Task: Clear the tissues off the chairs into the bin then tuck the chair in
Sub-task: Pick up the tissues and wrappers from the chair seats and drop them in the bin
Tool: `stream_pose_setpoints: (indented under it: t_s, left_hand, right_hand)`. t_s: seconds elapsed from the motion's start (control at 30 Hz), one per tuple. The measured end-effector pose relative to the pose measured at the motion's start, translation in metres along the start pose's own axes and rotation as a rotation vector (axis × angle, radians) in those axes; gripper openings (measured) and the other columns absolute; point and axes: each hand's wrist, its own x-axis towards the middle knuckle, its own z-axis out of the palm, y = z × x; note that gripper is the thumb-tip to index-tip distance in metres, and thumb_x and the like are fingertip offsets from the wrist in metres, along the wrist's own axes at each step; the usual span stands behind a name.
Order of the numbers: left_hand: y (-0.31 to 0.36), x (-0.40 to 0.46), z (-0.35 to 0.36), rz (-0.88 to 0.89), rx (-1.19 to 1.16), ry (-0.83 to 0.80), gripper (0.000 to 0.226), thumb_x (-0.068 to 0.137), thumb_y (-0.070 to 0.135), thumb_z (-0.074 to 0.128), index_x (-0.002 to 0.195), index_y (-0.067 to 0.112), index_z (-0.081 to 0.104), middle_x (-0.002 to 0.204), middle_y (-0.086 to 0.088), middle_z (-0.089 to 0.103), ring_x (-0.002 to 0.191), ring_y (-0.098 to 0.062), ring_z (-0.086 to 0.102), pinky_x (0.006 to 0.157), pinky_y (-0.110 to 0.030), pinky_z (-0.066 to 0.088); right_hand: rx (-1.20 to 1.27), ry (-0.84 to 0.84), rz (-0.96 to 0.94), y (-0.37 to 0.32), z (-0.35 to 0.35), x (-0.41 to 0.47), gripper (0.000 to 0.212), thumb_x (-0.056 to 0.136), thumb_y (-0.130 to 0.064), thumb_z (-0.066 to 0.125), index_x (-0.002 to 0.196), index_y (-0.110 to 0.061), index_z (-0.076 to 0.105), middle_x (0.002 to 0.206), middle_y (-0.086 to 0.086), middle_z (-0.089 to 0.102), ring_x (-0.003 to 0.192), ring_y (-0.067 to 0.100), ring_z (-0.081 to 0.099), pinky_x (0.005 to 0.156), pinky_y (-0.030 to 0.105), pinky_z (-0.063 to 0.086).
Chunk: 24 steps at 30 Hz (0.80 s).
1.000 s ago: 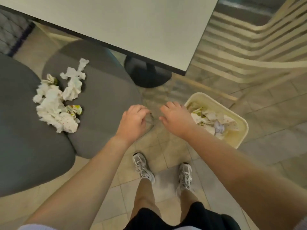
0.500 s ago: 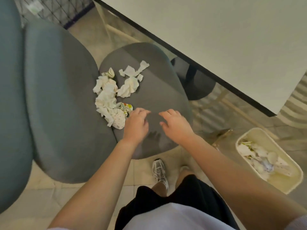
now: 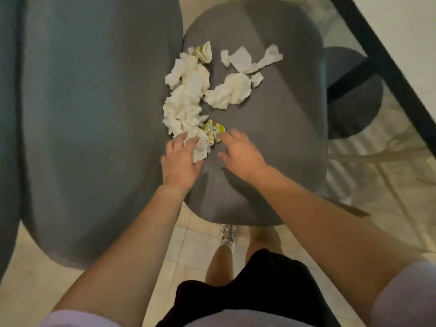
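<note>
Several crumpled white tissues (image 3: 186, 100) lie in a heap on the grey chair seat (image 3: 278, 128), along the seam with the backrest (image 3: 94, 114). A looser cluster of tissues (image 3: 238, 88) sits a little to the right. My left hand (image 3: 180, 161) rests on the near end of the heap, fingers curled over a spotted tissue (image 3: 201, 148). My right hand (image 3: 240, 154) is beside it, fingertips touching a crumpled green-printed wrapper (image 3: 213, 132), fingers apart. The bin is out of view.
The white table with its black edge (image 3: 382, 57) runs across the top right, and its round black base (image 3: 351, 95) stands on the tiled floor beyond the seat. My legs and one shoe (image 3: 227, 234) are at the seat's near edge.
My view swung left, away from the bin and over the chair. Both hands moved from above the floor near the bin to the near end of the tissue heap.
</note>
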Motion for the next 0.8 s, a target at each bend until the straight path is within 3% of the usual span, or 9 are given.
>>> stream_pose_setpoints:
  t_s: [0.13,0.3,0.37,0.43,0.57,0.67,0.8]
  left_hand:
    - [-0.011,0.038,0.019,-0.055,0.03,-0.069,0.07,0.075,0.029,0.073,0.136,0.028,0.038,0.149,-0.002,0.024,0.132,-0.029,0.022,0.099,-0.054,0.033]
    - [-0.016,0.061,0.042,-0.075,0.033,-0.139,0.07,0.069,0.028,0.079,0.129,0.024,0.043,0.138,-0.009,0.029,0.122,-0.036,0.03,0.096,-0.052,0.041]
    - [-0.018,0.061,0.049,-0.074,0.01,-0.119,0.062,0.069,0.027,0.079,0.123,0.017,0.049,0.132,-0.012,0.034,0.119,-0.036,0.031,0.096,-0.047,0.041]
    - [-0.019,0.06,0.05,-0.062,0.004,-0.101,0.055,0.07,0.028,0.078,0.116,0.012,0.054,0.126,-0.012,0.041,0.115,-0.035,0.033,0.096,-0.043,0.039]
    - [-0.019,0.056,0.047,-0.022,-0.006,-0.077,0.037,0.074,0.026,0.074,0.103,0.01,0.059,0.111,-0.008,0.055,0.107,-0.031,0.042,0.085,-0.039,0.034]
    - [-0.013,0.042,0.042,-0.012,-0.129,0.009,0.028,0.073,0.019,0.074,0.094,0.012,0.056,0.099,-0.006,0.059,0.101,-0.03,0.047,0.079,-0.034,0.03]
    - [-0.005,0.022,0.036,0.026,-0.19,0.064,0.037,0.074,0.019,0.074,0.107,0.008,0.062,0.106,-0.012,0.062,0.102,-0.032,0.049,0.083,-0.036,0.033]
  right_hand:
    - [-0.006,-0.05,-0.034,0.009,0.017,0.047,0.054,0.088,-0.004,0.051,0.138,-0.013,0.035,0.143,0.008,0.032,0.127,0.033,0.032,0.1,0.049,0.041]
    - [-0.087,-0.223,-0.08,0.017,0.037,0.091,0.082,0.085,0.01,0.048,0.148,-0.027,0.011,0.158,-0.002,-0.006,0.143,0.038,0.0,0.114,0.055,0.021]
    - [-0.149,-0.199,-0.114,0.021,0.047,0.098,0.074,0.082,0.01,0.051,0.143,-0.024,0.026,0.157,0.004,0.006,0.139,0.04,0.009,0.109,0.059,0.027]
    - [-0.202,-0.087,-0.108,0.024,0.051,0.098,0.054,0.08,0.01,0.053,0.127,-0.016,0.043,0.144,0.012,0.026,0.125,0.041,0.027,0.095,0.05,0.041]
    - [-0.169,-0.017,-0.024,0.025,0.048,0.092,0.046,0.074,0.008,0.059,0.114,-0.01,0.046,0.13,0.014,0.035,0.111,0.035,0.037,0.075,0.036,0.041]
    - [-0.13,-0.01,0.016,0.031,0.043,0.08,0.043,0.074,0.001,0.064,0.111,-0.009,0.046,0.127,0.014,0.037,0.11,0.035,0.038,0.076,0.036,0.039]
    - [-0.076,-0.014,0.072,0.032,0.033,0.06,0.045,0.075,0.001,0.061,0.115,-0.011,0.044,0.128,0.013,0.035,0.113,0.034,0.035,0.083,0.04,0.044]
